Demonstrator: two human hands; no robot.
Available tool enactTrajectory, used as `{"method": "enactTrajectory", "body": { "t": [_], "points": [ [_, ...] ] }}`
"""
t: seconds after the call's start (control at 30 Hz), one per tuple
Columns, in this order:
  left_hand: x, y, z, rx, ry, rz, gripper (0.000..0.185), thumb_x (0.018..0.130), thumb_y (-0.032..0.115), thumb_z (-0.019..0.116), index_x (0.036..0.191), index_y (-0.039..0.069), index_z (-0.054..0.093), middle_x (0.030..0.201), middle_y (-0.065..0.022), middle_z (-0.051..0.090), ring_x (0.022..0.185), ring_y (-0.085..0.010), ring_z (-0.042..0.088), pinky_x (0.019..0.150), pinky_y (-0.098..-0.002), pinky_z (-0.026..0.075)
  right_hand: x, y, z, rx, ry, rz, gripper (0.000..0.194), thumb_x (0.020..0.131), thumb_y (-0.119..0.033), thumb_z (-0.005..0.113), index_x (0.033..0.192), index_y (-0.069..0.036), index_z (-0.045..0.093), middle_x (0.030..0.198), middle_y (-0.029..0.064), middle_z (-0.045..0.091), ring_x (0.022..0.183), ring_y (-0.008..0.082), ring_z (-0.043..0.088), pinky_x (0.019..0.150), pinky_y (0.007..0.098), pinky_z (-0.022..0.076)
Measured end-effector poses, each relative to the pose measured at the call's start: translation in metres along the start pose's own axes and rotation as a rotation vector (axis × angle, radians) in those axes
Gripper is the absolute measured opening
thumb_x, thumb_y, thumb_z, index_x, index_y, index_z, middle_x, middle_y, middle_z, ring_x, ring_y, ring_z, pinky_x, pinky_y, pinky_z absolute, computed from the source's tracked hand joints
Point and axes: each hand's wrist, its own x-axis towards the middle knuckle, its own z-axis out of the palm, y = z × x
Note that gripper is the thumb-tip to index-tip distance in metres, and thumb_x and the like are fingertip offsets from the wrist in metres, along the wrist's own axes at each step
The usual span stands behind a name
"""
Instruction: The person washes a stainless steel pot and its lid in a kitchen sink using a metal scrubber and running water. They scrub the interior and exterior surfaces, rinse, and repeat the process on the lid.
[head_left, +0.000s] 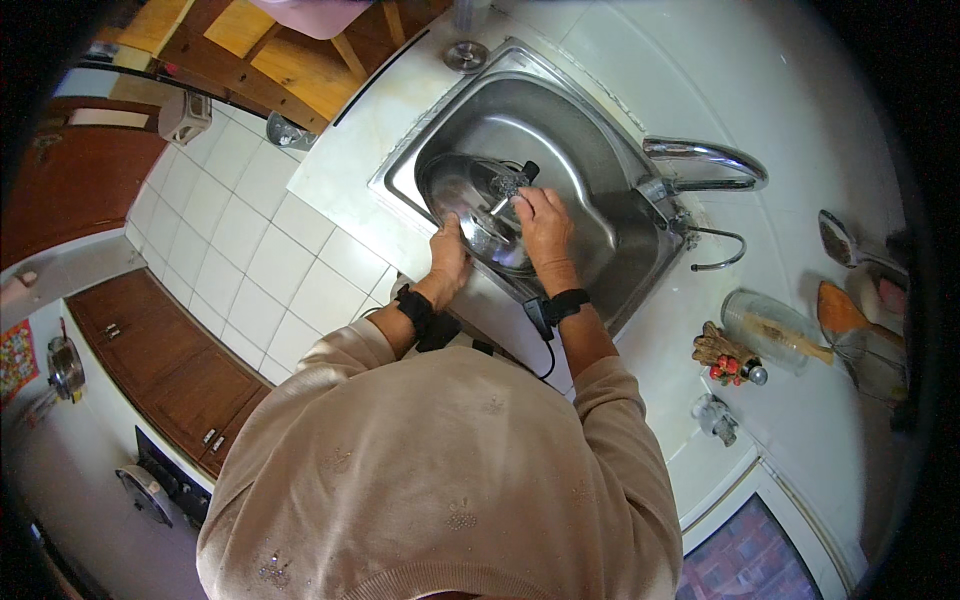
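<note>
A round, shiny pot lid or shallow pan (459, 191) lies tilted in the stainless steel sink (517, 101), at its near left side; which of the two it is I cannot tell. My left hand (448, 259) grips its near rim, thumb on top. Over its middle, the bent fingers of my right hand (546, 225) hold what looks like a metal scourer (508, 184). A short pale rod shows just left of those fingertips. A black handle or knob (530, 171) sticks up beside the scourer, its base partly hidden.
A chrome faucet (712, 161) reaches over the sink's right side, with a thin curved spout (720, 266) nearby. On the right counter stand a glass jar (769, 330) and a small bottle (756, 373). A sink strainer (466, 57) sits at the far left corner.
</note>
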Motion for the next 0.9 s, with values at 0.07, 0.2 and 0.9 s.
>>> {"method": "enactTrajectory", "body": {
  "t": [0.07,0.2,0.9],
  "points": [
    [0.004,-0.002,-0.002,0.010,0.002,0.031,0.038,0.101,0.035,0.042,0.112,0.001,0.056,0.101,-0.0104,0.062,0.090,-0.0230,0.059,0.079,-0.0383,0.050,-0.002,-0.011,0.004,-0.064,-0.011,-0.075,0.015,0.082,-0.019,0.068,0.094,-0.011,0.067,0.086,0.0104,0.061,0.079,0.0335,0.062,0.066,0.0438,0.0496],
    [0.009,-0.004,-0.004,-0.108,-0.045,-0.024,0.039,0.101,0.037,0.042,0.112,0.001,0.056,0.101,-0.0103,0.062,0.091,-0.0234,0.059,0.079,-0.0393,0.049,-0.004,-0.013,-0.001,-0.087,-0.332,-0.100,0.015,0.081,-0.016,0.068,0.096,-0.011,0.067,0.084,0.0087,0.061,0.076,0.0310,0.062,0.063,0.0411,0.0504],
    [0.010,-0.005,-0.004,-0.038,-0.008,-0.006,0.037,0.102,0.031,0.038,0.115,0.000,0.053,0.107,-0.0101,0.060,0.093,-0.0240,0.059,0.085,-0.0406,0.048,0.014,-0.020,0.005,0.104,-0.520,0.106,0.024,0.086,-0.023,0.062,0.107,-0.013,0.068,0.097,0.0164,0.067,0.090,0.0322,0.065,0.076,0.0405,0.0511]
  ]
}}
